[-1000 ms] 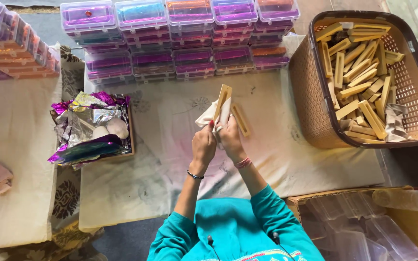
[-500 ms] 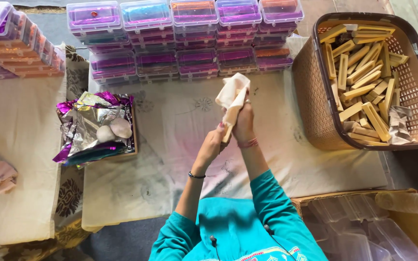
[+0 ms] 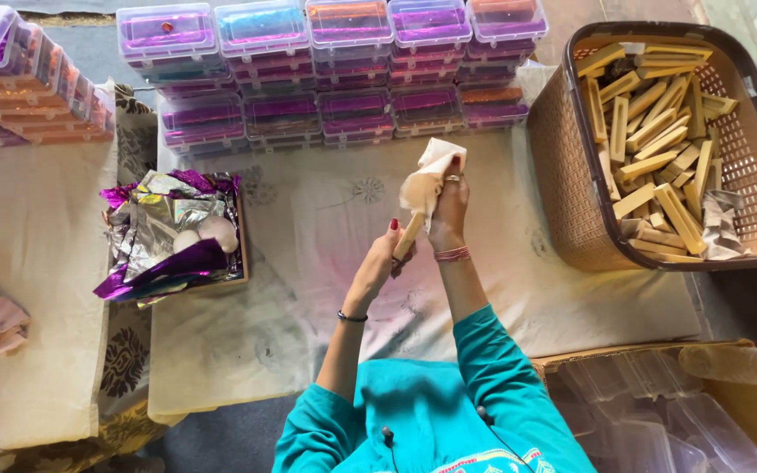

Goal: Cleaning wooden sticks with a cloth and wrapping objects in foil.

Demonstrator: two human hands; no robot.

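- The left hand (image 3: 378, 263) is the nearer one to the body. Its fingers are closed around the lower end of a pale wooden stick (image 3: 408, 237), so the stick is pinched firmly at the bottom.
- The stick stands above the white sheet (image 3: 326, 263), in the air between both hands. Its long axis goes up and a little to the right, from the left hand toward the right one.
- The right hand (image 3: 449, 210) is a bit farther and higher. Its fingers are curled shut on a cream cloth (image 3: 427, 180), which is pressed around the upper part of the stick and hides that end.
- The stick looks smooth, light tan, flat and narrow.
- Farther right, a brown basket (image 3: 562, 175) holds many similar sticks.
- At the far edge, stacked clear boxes (image 3: 308, 61) with purple insides stand in rows.
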